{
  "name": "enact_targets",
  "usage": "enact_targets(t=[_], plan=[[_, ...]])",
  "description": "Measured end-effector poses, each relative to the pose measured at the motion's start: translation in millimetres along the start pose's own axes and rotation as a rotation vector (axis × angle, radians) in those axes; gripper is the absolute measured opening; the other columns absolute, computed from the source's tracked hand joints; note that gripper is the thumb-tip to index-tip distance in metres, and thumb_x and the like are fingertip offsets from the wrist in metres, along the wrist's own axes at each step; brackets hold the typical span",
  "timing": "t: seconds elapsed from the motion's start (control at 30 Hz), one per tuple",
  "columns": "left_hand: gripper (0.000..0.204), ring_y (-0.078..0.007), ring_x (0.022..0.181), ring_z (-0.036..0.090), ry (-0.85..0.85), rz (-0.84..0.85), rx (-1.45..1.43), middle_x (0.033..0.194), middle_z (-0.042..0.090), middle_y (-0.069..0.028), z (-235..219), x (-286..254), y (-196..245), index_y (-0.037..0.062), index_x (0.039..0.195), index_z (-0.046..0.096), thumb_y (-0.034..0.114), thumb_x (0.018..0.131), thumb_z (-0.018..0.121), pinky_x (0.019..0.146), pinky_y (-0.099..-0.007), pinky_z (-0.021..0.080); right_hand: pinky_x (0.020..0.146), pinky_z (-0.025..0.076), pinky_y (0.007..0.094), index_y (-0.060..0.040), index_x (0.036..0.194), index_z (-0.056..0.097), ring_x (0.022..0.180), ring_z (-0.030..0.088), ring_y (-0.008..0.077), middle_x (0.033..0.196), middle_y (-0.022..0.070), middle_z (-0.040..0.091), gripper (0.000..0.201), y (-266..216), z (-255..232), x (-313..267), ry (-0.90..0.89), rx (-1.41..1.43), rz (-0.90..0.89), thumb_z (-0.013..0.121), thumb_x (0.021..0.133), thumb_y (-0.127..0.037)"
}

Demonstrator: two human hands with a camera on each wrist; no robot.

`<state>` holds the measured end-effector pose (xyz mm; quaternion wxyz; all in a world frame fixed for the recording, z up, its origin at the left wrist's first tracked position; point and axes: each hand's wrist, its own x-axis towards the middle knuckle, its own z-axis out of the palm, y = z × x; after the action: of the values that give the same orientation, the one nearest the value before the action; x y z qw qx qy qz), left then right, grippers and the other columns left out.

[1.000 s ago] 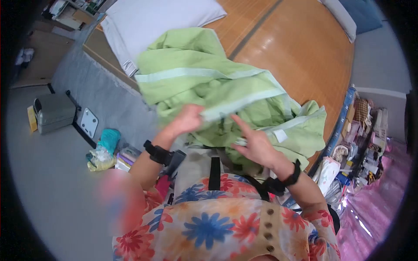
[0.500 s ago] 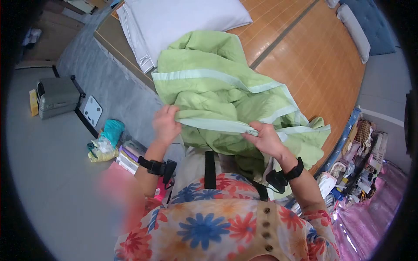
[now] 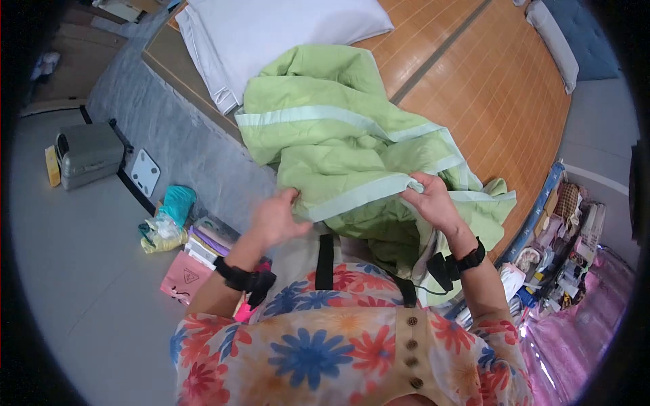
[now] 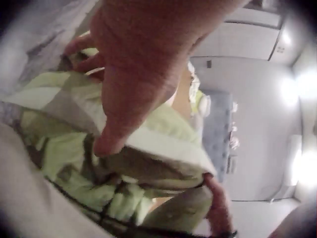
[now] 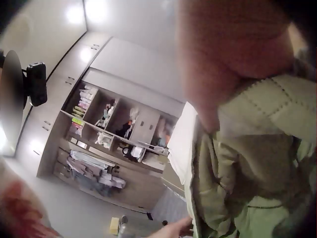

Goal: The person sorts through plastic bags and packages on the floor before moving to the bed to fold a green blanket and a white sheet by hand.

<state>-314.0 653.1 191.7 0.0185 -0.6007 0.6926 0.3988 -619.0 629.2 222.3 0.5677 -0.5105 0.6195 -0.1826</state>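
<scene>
A green quilt [image 3: 325, 149] with pale mint trim lies bunched over the near edge of the bed. My right hand [image 3: 433, 199] pinches the trim between thumb and fingers, and the band runs slanting down toward the left. At its left end is my left hand [image 3: 274, 216], slightly blurred, with thumb and fingers spread apart. The left wrist view shows the left thumb [image 4: 109, 144] in front of the pale band, while the fingers reach over the cloth behind it. Folds of the quilt [image 5: 257, 173] hang below the right hand in the right wrist view.
The bed carries an orange-brown mat [image 3: 474, 88] and a folded white bedding piece [image 3: 284, 40]. On the floor to the left are a grey suitcase [image 3: 91, 155], a scale [image 3: 145, 172] and a pink bag [image 3: 184, 276]. Assorted items [image 3: 555, 250] crowd the right side.
Half a second ago the left hand gripped the trim; now its fingers are spread, lower and nearer my body. The right hand, earlier with its index finger extended, took hold of the trim and rose slightly rightward.
</scene>
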Motion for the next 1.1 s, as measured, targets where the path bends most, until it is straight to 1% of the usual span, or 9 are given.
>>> enact_targets(t=[0.23, 0.43, 0.5, 0.6, 0.73, 0.83, 0.9, 1.03, 1.1], plan=[[0.053, -0.032, 0.091, 0.055, 0.221, 0.005, 0.098, 0.097, 0.057, -0.0165, 59, 18, -52, 0.0015, 0.112, 0.045, 0.013, 0.063, 0.064, 0.078, -0.0402, 0.043, 0.065, 0.043, 0.0224, 0.0004, 0.086, 0.06, 0.071, 0.051, 0.0068, 0.074, 0.0002, 0.059, 0.015, -7, -9, -11, -0.026, 0.022, 0.032, 0.062, 0.077, -0.011], [0.042, -0.0241, 0.092, 0.057, 0.049, 0.109, -0.534, 0.103, 0.059, -0.0123, 46, 2, -85, -0.0008, 0.11, 0.051, 0.005, 0.07, 0.059, 0.078, -0.0299, 0.044, 0.065, 0.042, 0.0203, -0.0008, 0.09, 0.059, 0.072, 0.051, 0.0045, 0.079, -0.0026, 0.059, 0.013, -8, -31, -25, 0.01, 0.232, 0.063, 0.059, 0.079, -0.008], [0.032, -0.0132, 0.089, 0.057, -0.212, -0.178, -1.065, 0.1, 0.061, -0.0058, 43, 3, -96, -0.0004, 0.107, 0.055, 0.002, 0.075, 0.056, 0.075, -0.0253, 0.044, 0.065, 0.042, 0.0198, -0.0016, 0.091, 0.06, 0.072, 0.051, 0.0041, 0.08, -0.0027, 0.059, 0.012, -10, -38, -28, 0.003, 0.25, 0.068, 0.058, 0.08, -0.007], [0.027, -0.0063, 0.082, 0.056, -0.203, -0.275, -1.4, 0.093, 0.061, 0.0005, -13, 0, -57, 0.0004, 0.104, 0.058, 0.003, 0.078, 0.055, 0.072, -0.0222, 0.045, 0.066, 0.043, 0.0196, -0.0023, 0.091, 0.06, 0.073, 0.052, 0.0045, 0.081, -0.0024, 0.06, 0.012, -17, -55, -36, 0.083, 0.177, 0.079, 0.056, 0.081, -0.007], [0.023, -0.0039, 0.065, 0.049, -0.381, -0.096, -0.854, 0.075, 0.057, 0.0041, -72, -1, -32, 0.0056, 0.093, 0.061, -0.003, 0.071, 0.058, 0.059, -0.0207, 0.042, 0.065, 0.042, 0.0204, -0.0024, 0.089, 0.06, 0.071, 0.051, 0.0053, 0.078, -0.0021, 0.059, 0.011, -28, -79, -54, 0.281, 0.336, 0.088, 0.058, 0.079, -0.007], [0.021, -0.0112, 0.058, 0.051, 0.155, -0.061, -0.311, 0.064, 0.056, 0.0024, -68, 36, -66, 0.0084, 0.08, 0.063, -0.002, 0.063, 0.06, 0.054, -0.0259, 0.041, 0.063, 0.043, 0.0223, -0.0015, 0.088, 0.06, 0.068, 0.051, 0.0077, 0.074, -0.0005, 0.059, 0.013, -24, -66, -47, 0.168, 0.06, 0.054, 0.061, 0.077, -0.009], [0.016, -0.0252, 0.069, 0.06, 0.437, -0.062, 0.057, 0.081, 0.064, -0.0103, -69, 76, -91, 0.0054, 0.078, 0.064, 0.007, 0.061, 0.063, 0.065, -0.0316, 0.047, 0.062, 0.043, 0.024, -0.0007, 0.087, 0.059, 0.066, 0.05, 0.0098, 0.072, 0.0007, 0.059, 0.016, -20, -40, -36, 0.034, -0.254, 0.023, 0.064, 0.075, -0.011], [0.017, -0.0321, 0.081, 0.059, 0.519, 0.205, 0.289, 0.087, 0.063, -0.0144, -55, 136, -122, 0.0083, 0.08, 0.065, 0.011, 0.064, 0.059, 0.073, -0.0374, 0.046, 0.061, 0.043, 0.0247, 0.0, 0.086, 0.059, 0.066, 0.05, 0.0098, 0.069, 0.0, 0.056, 0.018, -2, -18, -6, 0.012, -0.286, -0.02, 0.065, 0.074, -0.012], [0.018, -0.0289, 0.09, 0.057, 0.22, 0.036, 0.322, 0.096, 0.061, -0.0123, -46, 150, -124, 0.0108, 0.079, 0.065, 0.012, 0.064, 0.056, 0.076, -0.0376, 0.046, 0.062, 0.043, 0.025, -0.0001, 0.087, 0.059, 0.067, 0.05, 0.0099, 0.07, -0.0001, 0.056, 0.018, 11, -24, 3, 0.049, -0.174, 0.016, 0.065, 0.075, -0.012]])
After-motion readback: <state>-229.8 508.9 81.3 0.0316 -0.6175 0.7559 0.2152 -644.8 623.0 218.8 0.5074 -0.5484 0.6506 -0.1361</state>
